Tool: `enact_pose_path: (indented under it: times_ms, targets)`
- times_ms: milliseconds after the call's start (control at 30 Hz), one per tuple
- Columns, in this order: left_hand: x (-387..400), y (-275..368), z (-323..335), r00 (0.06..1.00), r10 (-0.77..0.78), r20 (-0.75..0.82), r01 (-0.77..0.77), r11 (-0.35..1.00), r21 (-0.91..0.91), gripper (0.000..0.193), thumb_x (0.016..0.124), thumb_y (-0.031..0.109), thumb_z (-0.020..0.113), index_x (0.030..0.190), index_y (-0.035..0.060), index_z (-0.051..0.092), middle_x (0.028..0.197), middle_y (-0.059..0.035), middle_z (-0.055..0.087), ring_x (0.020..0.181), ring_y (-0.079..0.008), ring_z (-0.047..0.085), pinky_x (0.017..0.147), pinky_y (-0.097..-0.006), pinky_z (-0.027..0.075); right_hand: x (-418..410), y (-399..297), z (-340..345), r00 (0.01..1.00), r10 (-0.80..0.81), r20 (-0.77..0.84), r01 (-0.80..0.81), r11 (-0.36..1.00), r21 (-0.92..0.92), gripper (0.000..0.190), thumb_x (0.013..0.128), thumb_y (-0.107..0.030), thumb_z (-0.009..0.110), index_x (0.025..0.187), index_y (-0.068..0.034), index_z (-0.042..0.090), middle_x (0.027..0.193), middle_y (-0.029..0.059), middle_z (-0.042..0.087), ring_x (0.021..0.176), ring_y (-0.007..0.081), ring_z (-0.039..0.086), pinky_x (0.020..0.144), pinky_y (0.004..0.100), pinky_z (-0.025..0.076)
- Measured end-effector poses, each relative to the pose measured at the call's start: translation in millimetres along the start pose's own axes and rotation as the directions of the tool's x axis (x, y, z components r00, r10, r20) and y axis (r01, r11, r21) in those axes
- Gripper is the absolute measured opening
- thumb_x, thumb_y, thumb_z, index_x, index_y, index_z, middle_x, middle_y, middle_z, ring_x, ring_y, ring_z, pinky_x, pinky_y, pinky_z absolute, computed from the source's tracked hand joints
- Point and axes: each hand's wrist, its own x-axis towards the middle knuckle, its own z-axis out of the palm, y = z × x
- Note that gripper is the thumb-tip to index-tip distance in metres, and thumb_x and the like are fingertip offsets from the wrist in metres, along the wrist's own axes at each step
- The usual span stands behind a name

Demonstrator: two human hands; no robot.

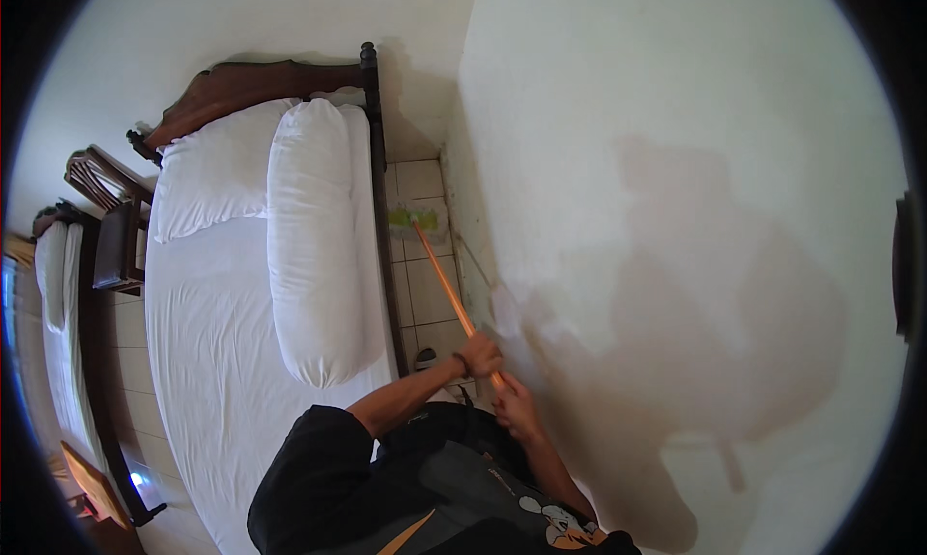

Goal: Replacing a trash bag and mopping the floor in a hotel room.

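Observation:
An orange mop handle (443, 275) runs slantwise from my hands to a flat mop head (421, 219), green in the middle with pale fringes. The head lies on the tiled floor between the bed and the wall. My left hand (481, 355), with a dark band at the wrist, is closed round the handle. Just behind it, my right hand (516, 406) grips the handle near its end. The fingertips of both hands are partly hidden.
To the left stands a wooden bed (382, 186) with a white pillow (217, 171) and a long bolster (315, 244). The white wall (615, 121) rises close on the right. A wooden chair (119, 240) and a second bed (90, 381) are farther left.

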Motion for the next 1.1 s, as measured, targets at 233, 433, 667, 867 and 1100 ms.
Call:
enact_pose_path:
  times_ms: [233,433,667,867,1100]
  targets:
    - [7,-68,-51,0.934,-0.279,0.223,0.283,0.959,0.015,0.033,0.069,0.031,0.049,0.056,0.0048,0.063,0.057,-0.0184,0.058,0.053,-0.0386,0.056,0.053,-0.0450,0.045,83,-6,51,0.970,-0.242,0.005,0.219,0.869,-0.445,0.044,0.094,-0.020,0.041,0.138,-0.016,0.038,0.063,-0.0006,0.043,0.039,0.0074,0.034,0.034,0.0236,0.031]
    - [2,41,-19,0.940,-0.341,0.007,0.338,0.926,-0.166,0.034,0.070,0.035,0.051,0.059,0.0045,0.064,0.057,-0.0203,0.056,0.054,-0.0402,0.056,0.056,-0.0464,0.046,-36,-38,3,0.981,-0.188,0.036,0.157,0.682,-0.714,0.046,0.087,-0.016,0.050,0.131,-0.003,0.044,0.078,0.0204,0.061,0.069,0.0248,0.061,0.066,0.0346,0.047]
    - [-12,126,-16,0.965,-0.157,0.210,0.206,0.951,-0.233,0.038,0.073,0.039,0.051,0.062,0.0064,0.067,0.059,-0.0214,0.058,0.058,-0.0391,0.059,0.058,-0.0460,0.048,-111,-6,-39,0.973,-0.233,-0.009,0.152,0.664,-0.733,0.051,0.081,-0.014,0.058,0.130,-0.009,0.048,0.085,0.0284,0.059,0.074,0.0328,0.064,0.069,0.0347,0.048]
    - [-4,47,-9,0.955,-0.285,0.083,0.292,0.952,-0.094,0.033,0.070,0.035,0.051,0.058,0.0071,0.065,0.057,-0.0191,0.058,0.057,-0.0387,0.058,0.058,-0.0467,0.047,-2,25,-34,0.840,-0.530,0.114,0.427,0.516,-0.743,0.052,0.080,-0.013,0.058,0.130,-0.005,0.047,0.071,0.0117,0.059,0.063,0.0163,0.055,0.062,0.0302,0.046]
    - [-29,-9,-20,0.967,-0.243,-0.081,0.237,0.968,-0.078,0.030,0.066,0.031,0.051,0.054,0.0049,0.061,0.053,-0.0171,0.055,0.050,-0.0388,0.053,0.053,-0.0465,0.044,12,10,16,0.860,-0.463,0.214,0.430,0.433,-0.792,0.053,0.081,-0.015,0.055,0.131,-0.002,0.044,0.083,0.0258,0.058,0.074,0.0313,0.061,0.070,0.0335,0.047]
